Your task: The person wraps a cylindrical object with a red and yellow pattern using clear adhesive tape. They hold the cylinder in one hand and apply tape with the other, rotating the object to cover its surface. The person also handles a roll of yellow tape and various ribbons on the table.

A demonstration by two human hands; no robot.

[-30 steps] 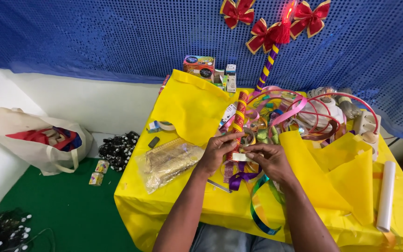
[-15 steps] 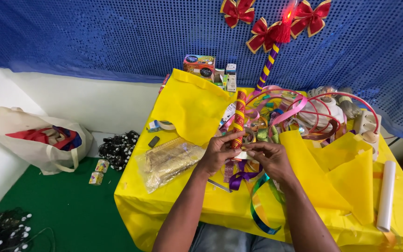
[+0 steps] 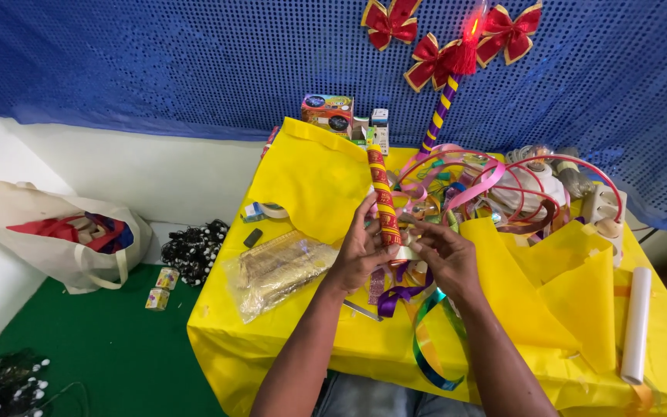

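On the crinkled yellow tablecloth (image 3: 287, 347), both hands' fingers (image 3: 370, 224) grip a red-and-gold spiral-wrapped stick (image 3: 382, 197).

Blue sequinned backdrop (image 3: 156, 69) hung behind. White wall base (image 3: 140, 166) seen below it. Green floor (image 3: 79, 340) at left. Table (image 3: 272, 347) draped in yellow cloth.

Left hand (image 3: 360, 251) risen higher along red-gold wrapped stick (image 3: 380, 197); right hand (image 3: 445, 255) closer, fingertips at stick.
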